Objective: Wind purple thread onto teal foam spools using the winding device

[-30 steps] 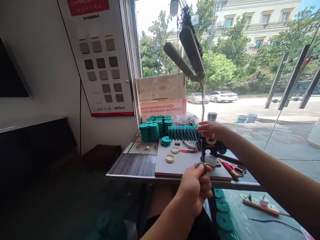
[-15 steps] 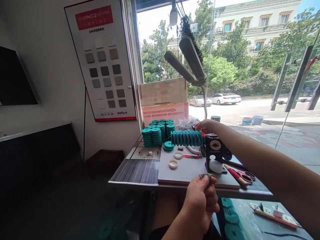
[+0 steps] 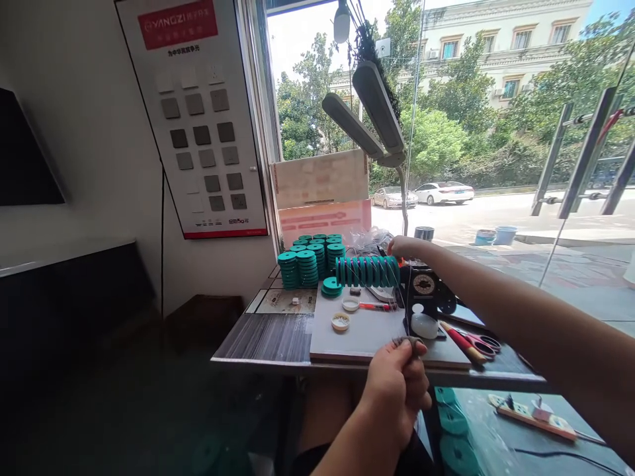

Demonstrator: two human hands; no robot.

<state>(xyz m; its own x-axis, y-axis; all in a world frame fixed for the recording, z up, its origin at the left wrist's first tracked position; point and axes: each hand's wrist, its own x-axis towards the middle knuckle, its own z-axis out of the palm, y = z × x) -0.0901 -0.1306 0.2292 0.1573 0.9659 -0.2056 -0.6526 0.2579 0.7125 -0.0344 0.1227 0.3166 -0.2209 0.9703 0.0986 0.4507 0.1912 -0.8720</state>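
In front of the table edge, my left hand [image 3: 399, 383] is closed, thumb and forefinger pinching a small crumpled grey-brown cloth [image 3: 415, 345]. Fine line runs from near that cloth up toward a row of teal spools [image 3: 367, 272], set side by side on a black winding machine [image 3: 423, 291] with a dial. My right hand [image 3: 404, 246] reaches over the machine to the far side, by an orange part at the row's right end. Its fingers curl down there; what they hold is hidden.
Stacks of teal spools [image 3: 302, 268] stand at the back left. A small round dish [image 3: 340, 322], a red-handled tool [image 3: 374, 306], a white domed object [image 3: 425, 325] and scissors [image 3: 483, 345] lie on the table. Below right is a power strip [image 3: 533, 416]. A lamp [image 3: 380, 106] hangs above.
The view has shifted slightly. My right hand has moved a little at the machine's far side, its fingers now more curled. My left hand keeps its pinch on the cloth.
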